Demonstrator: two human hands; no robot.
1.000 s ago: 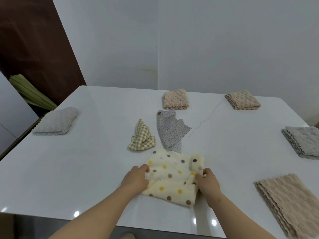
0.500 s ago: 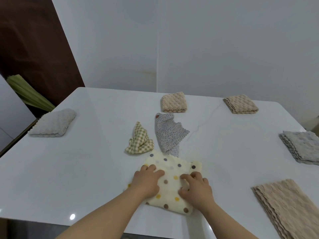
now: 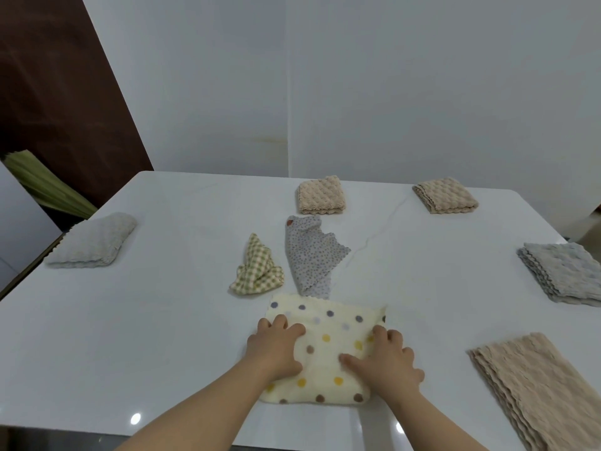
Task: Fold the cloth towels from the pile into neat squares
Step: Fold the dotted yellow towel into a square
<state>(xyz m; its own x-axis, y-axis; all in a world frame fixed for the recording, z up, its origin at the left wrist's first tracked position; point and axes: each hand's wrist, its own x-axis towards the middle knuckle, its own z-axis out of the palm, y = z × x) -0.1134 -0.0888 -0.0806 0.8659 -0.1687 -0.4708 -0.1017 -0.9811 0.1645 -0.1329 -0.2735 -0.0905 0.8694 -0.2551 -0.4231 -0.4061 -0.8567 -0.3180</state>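
Pressing flat with loosely spread fingers, the left hand (image 3: 276,348) is holding down the left side of the polka-dot towel (image 3: 328,330), which is lying folded on the near part of the table (image 3: 146,336). The right hand (image 3: 387,362) is pressing its right side, also spread. The smoothing step seems to be ending. Next, the crumpled checked towel (image 3: 257,271) or grey dotted towel (image 3: 312,255) is needing pinching and spreading.

Head-height view, down over table (image 3: 162,320)
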